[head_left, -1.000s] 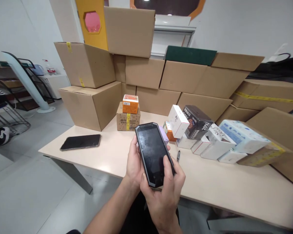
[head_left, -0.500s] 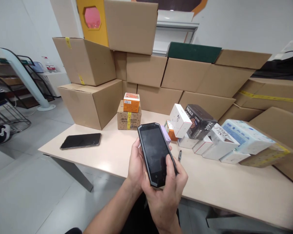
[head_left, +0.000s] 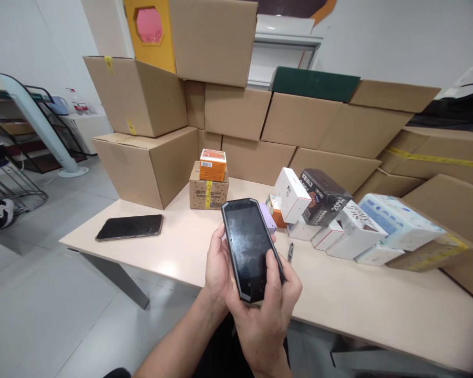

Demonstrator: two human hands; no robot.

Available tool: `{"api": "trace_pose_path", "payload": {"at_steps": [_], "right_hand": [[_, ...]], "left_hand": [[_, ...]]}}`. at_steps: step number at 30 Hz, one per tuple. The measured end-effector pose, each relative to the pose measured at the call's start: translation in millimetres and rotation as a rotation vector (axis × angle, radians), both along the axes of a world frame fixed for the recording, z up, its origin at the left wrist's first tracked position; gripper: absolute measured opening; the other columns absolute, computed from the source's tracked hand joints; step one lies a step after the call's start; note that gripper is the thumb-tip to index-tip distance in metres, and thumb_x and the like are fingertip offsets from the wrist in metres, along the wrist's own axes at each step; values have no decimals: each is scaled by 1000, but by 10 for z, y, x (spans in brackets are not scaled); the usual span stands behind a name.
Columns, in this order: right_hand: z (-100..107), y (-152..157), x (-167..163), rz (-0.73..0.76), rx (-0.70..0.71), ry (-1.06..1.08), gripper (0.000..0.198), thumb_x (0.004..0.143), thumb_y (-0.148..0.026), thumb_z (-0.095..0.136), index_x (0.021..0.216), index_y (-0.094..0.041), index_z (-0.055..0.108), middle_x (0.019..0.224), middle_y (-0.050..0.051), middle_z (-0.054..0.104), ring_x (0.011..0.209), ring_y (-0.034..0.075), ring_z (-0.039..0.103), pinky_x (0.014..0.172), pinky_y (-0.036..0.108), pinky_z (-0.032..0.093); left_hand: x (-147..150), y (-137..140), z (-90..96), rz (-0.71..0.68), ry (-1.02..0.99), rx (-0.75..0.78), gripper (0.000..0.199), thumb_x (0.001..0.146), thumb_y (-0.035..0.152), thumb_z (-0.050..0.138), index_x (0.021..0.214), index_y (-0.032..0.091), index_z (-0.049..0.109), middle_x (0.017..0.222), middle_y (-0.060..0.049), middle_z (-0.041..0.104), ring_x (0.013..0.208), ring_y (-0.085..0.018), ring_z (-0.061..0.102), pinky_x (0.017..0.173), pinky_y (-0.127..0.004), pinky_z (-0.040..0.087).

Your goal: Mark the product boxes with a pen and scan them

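A black rugged smartphone [head_left: 249, 244] with grey corners is held in both hands above the table's front edge, its dark screen facing me and its top tilted left. My left hand [head_left: 217, 270] wraps around the phone's left side and back; most of its fingers are hidden behind it. My right hand [head_left: 266, 304] grips the lower part, with a finger on the right edge of the front and the thumb at the lower left. Behind the phone, a purple box [head_left: 268, 218] is partly covered. A pen [head_left: 290, 252] lies on the table just right of the phone.
Another phone [head_left: 129, 227] lies flat on the table [head_left: 173, 249] at left. An orange box [head_left: 213, 165] sits on a small brown carton [head_left: 208, 193]. Several product boxes, one black [head_left: 325, 197], are stacked at right. Large cardboard boxes [head_left: 173, 168] line the back.
The view has shifted very slightly. Both hands keep the same hold on the phone, and a paler reflection shows on its screen.
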State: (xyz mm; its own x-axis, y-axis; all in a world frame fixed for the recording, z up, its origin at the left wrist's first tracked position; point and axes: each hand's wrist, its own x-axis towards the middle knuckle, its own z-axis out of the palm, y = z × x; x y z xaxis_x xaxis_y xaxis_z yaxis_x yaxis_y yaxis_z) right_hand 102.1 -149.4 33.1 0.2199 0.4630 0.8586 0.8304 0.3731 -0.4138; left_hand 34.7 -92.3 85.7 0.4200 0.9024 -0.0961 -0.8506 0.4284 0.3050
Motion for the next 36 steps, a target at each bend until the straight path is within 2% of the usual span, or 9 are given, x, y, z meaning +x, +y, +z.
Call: {"api": "trace_pose_path", "payload": {"at_steps": [16, 20, 24, 26, 28, 29, 31, 34, 36], "right_hand": [[-13, 16, 33, 28, 17, 22, 79, 84, -40, 72, 151, -13, 39, 133, 23, 48, 122, 37, 54, 92, 60, 55], [-3, 9, 61, 14, 31, 36, 76, 84, -37, 71, 150, -13, 40, 131, 23, 48, 120, 36, 56, 90, 57, 57], [4, -18, 193, -25, 53, 60, 78, 82, -38, 74, 149, -14, 43, 129, 22, 51, 116, 36, 59, 87, 56, 57], [-11, -52, 319, -68, 57, 69, 80, 80, -40, 75, 149, -14, 44, 128, 23, 52, 114, 36, 60, 85, 55, 57], [-52, -105, 480, -146, 63, 63, 81, 80, -41, 76, 149, -13, 46, 127, 23, 54, 111, 37, 61, 84, 56, 56], [-85, -137, 572, -197, 73, 51, 81, 79, -42, 77, 149, -13, 47, 127, 24, 55, 110, 37, 61, 85, 57, 56], [-178, -208, 779, -317, 90, 19, 81, 76, -41, 80, 147, -13, 50, 124, 24, 59, 107, 37, 63, 85, 57, 56], [-384, -316, 1157, -512, 63, -10, 79, 73, -38, 82, 143, -12, 56, 117, 23, 63, 101, 38, 64, 83, 56, 57], [-545, -384, 1455, -609, 13, -56, 78, 72, -42, 82, 138, -8, 60, 106, 23, 65, 100, 42, 63, 83, 60, 55]], "left_hand": [[16, -12, -15, -15, 32, 51, 57, 94, 54, 43, 117, 8, 67, 104, -16, 76, 103, -33, 72, 95, -47, 54], [1, -62, -89, 28, 40, 78, 56, 96, 56, 41, 114, 10, 68, 104, -15, 75, 106, -32, 70, 97, -46, 51], [-96, -87, -327, 214, 202, 148, 43, 92, 51, 51, 92, 14, 72, 88, -10, 74, 90, -26, 70, 88, -40, 53], [-190, -57, -459, 435, 342, 226, 33, 88, 45, 59, 80, 16, 71, 78, -6, 69, 80, -20, 66, 80, -32, 53], [-313, 2, -564, 634, 478, 315, 19, 82, 36, 69, 76, 18, 67, 77, -2, 65, 77, -15, 62, 76, -27, 50], [-382, 40, -603, 699, 543, 346, 14, 78, 31, 73, 78, 19, 66, 79, -1, 65, 79, -15, 61, 75, -26, 49], [-524, 125, -659, 766, 683, 384, 22, 73, 25, 78, 90, 21, 66, 92, -2, 65, 90, -16, 61, 81, -26, 48], [-706, 255, -712, 692, 901, 456, 56, 71, 28, 82, 122, 27, 58, 123, -7, 62, 117, -23, 58, 98, -36, 46], [-781, 332, -731, 582, 1052, 499, 80, 71, 34, 83, 141, 30, 44, 143, -11, 51, 134, -29, 48, 109, -45, 39]]}}
